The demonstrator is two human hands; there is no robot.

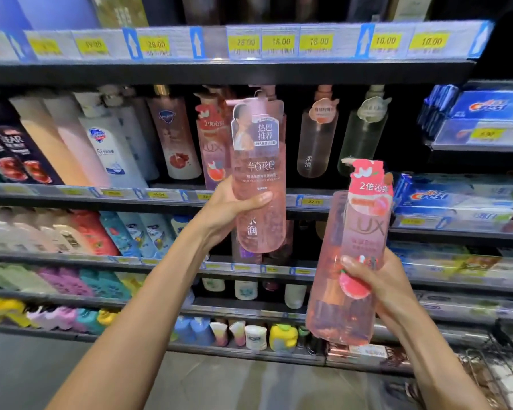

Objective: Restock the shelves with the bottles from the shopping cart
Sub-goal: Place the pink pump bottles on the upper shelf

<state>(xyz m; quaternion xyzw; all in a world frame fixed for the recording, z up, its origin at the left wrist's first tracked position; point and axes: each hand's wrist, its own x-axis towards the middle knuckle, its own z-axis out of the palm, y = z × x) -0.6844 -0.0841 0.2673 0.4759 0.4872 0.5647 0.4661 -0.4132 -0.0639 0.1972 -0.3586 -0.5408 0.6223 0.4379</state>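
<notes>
Pink pump bottle (pixel 259 179) gripped upright in our left hand (pixel 228 211).
Our right hand (pixel 382 287) clasps two clear pink Lux bottles (pixel 353 261); all hold rosy liquid.

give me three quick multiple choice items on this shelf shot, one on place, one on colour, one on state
1. Where do the Crest boxes sit?
A. far left
B. right of the bottles
C. on the floor

2. What colour is the LUX bottle?
A. pink
B. green
C. black

3. What is the left hand doing?
A. hanging idle
B. pressing a price tag
C. gripping a pink pump bottle

Key: 1 B, the boxes fill the right-hand shelves. 2 A, it is pink, held by the right hand. 3 C, fingers wrap the bottle.
</notes>
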